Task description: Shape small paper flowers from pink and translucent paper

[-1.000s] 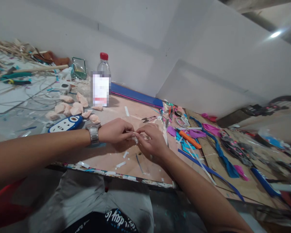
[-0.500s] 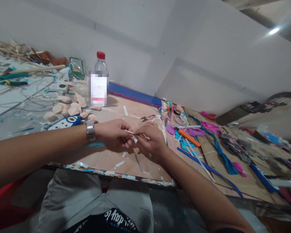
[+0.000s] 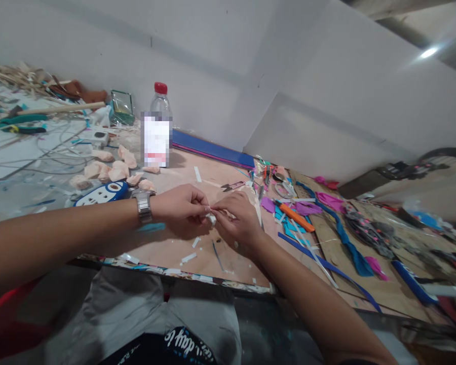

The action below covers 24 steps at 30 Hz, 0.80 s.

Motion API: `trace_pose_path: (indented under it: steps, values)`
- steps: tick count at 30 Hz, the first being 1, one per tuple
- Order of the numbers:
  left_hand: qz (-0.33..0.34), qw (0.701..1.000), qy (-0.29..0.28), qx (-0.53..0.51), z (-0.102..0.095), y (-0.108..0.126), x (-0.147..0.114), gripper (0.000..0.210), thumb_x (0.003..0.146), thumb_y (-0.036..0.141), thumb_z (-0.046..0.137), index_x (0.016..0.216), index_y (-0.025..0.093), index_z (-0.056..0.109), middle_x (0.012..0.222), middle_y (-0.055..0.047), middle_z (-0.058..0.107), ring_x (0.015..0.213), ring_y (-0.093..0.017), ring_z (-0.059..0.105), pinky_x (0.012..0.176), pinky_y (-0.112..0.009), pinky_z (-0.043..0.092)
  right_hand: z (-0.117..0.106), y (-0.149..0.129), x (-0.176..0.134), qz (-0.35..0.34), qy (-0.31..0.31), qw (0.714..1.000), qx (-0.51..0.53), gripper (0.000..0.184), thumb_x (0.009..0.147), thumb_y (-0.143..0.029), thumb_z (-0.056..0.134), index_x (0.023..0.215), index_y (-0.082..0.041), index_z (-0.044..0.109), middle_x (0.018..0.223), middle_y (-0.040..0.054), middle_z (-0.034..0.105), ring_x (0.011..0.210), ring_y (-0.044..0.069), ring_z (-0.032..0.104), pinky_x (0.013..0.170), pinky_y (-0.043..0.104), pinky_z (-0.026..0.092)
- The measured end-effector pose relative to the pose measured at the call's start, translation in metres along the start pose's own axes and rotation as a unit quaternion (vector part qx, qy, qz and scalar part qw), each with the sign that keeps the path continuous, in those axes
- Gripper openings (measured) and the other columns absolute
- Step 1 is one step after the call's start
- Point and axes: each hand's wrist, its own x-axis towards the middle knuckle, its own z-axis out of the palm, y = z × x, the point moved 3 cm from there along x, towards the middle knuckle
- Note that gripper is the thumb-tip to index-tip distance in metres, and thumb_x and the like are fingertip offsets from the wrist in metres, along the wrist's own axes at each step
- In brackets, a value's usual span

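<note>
My left hand, with a metal watch on its wrist, is closed in a pinch. Its fingertips meet those of my right hand, also pinching, just above the tabletop. A small white piece shows just under the joined fingertips; it looks like paper or thin strip, but most of it is covered by the fingers. Behind the right hand lies a pair of small thread snips. White paper scraps are scattered on the wooden board below the hands.
A red-capped bottle stands at the back left beside several peach-coloured lumps. A blue-and-white power strip lies by my left wrist. To the right are an orange utility knife, blue ribbon and coloured scraps. Pliers lie far left.
The fingertips of both hands have drawn closer together. A thin pale stick-like end seen between them before is now covered by the fingers. The view has shifted very slightly.
</note>
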Motion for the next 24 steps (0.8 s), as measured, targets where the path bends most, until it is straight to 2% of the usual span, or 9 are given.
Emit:
trace_pose_path:
  steps: [3, 6, 13, 18, 21, 24]
  values:
    - [0.040, 0.991, 0.042, 0.118, -0.0016, 0.0061, -0.0031, 0.036, 0.095, 0.048, 0.065, 0.083, 0.015, 0.073, 0.075, -0.004, 0.075, 0.065, -0.013, 0.064, 0.061, -0.024, 0.042, 0.0016, 0.0001, -0.0008, 0.020, -0.003, 1.000, -0.006, 0.011, 0.101, -0.030, 0.070, 0.092, -0.025, 0.074, 0.085, 0.0028, 0.081, 0.081, 0.020, 0.072, 0.089, 0.042, 0.046]
    - [0.083, 0.967, 0.088, 0.223, -0.0016, 0.0111, -0.0070, 0.035, 0.097, 0.045, 0.062, 0.083, 0.016, 0.075, 0.073, -0.002, 0.074, 0.065, -0.013, 0.061, 0.061, -0.024, 0.037, 0.0025, -0.0001, -0.0015, 0.036, -0.007, 0.999, -0.006, 0.013, 0.102, -0.030, 0.069, 0.092, -0.024, 0.074, 0.085, 0.0029, 0.080, 0.083, 0.021, 0.070, 0.089, 0.042, 0.045]
    - [0.161, 0.875, 0.139, 0.435, 0.0031, 0.0068, -0.0090, 0.028, 0.102, 0.034, 0.055, 0.092, 0.019, 0.076, 0.078, -0.004, 0.077, 0.068, -0.016, 0.064, 0.062, -0.028, 0.030, 0.0050, 0.0007, -0.0042, 0.068, -0.028, 0.997, -0.009, 0.010, 0.102, -0.029, 0.067, 0.095, -0.023, 0.070, 0.090, 0.0042, 0.076, 0.089, 0.023, 0.067, 0.091, 0.043, 0.042]
    - [0.210, 0.839, 0.146, 0.480, 0.0058, 0.0057, -0.0101, 0.028, 0.104, 0.032, 0.053, 0.090, 0.019, 0.074, 0.081, -0.003, 0.078, 0.070, -0.016, 0.067, 0.062, -0.029, 0.031, 0.0057, -0.0019, -0.0057, 0.087, -0.055, 0.995, -0.008, 0.010, 0.104, -0.026, 0.056, 0.098, -0.022, 0.064, 0.093, 0.0047, 0.070, 0.094, 0.024, 0.063, 0.095, 0.044, 0.039]
    - [0.224, 0.830, 0.149, 0.489, 0.0056, 0.0055, -0.0102, 0.028, 0.105, 0.032, 0.052, 0.091, 0.019, 0.074, 0.084, -0.003, 0.080, 0.072, -0.017, 0.068, 0.063, -0.029, 0.033, 0.0061, -0.0020, -0.0055, 0.099, -0.059, 0.993, -0.002, 0.012, 0.105, -0.027, 0.053, 0.099, -0.022, 0.063, 0.095, 0.0053, 0.070, 0.095, 0.024, 0.062, 0.094, 0.043, 0.039]
    - [0.217, 0.830, 0.152, 0.491, 0.0037, 0.0041, -0.0090, 0.031, 0.106, 0.033, 0.050, 0.092, 0.019, 0.074, 0.084, -0.003, 0.079, 0.071, -0.017, 0.069, 0.063, -0.029, 0.033, 0.0056, -0.0005, -0.0044, 0.103, -0.050, 0.993, 0.001, 0.011, 0.104, -0.029, 0.058, 0.097, -0.023, 0.064, 0.093, 0.0047, 0.072, 0.093, 0.024, 0.063, 0.092, 0.042, 0.040]
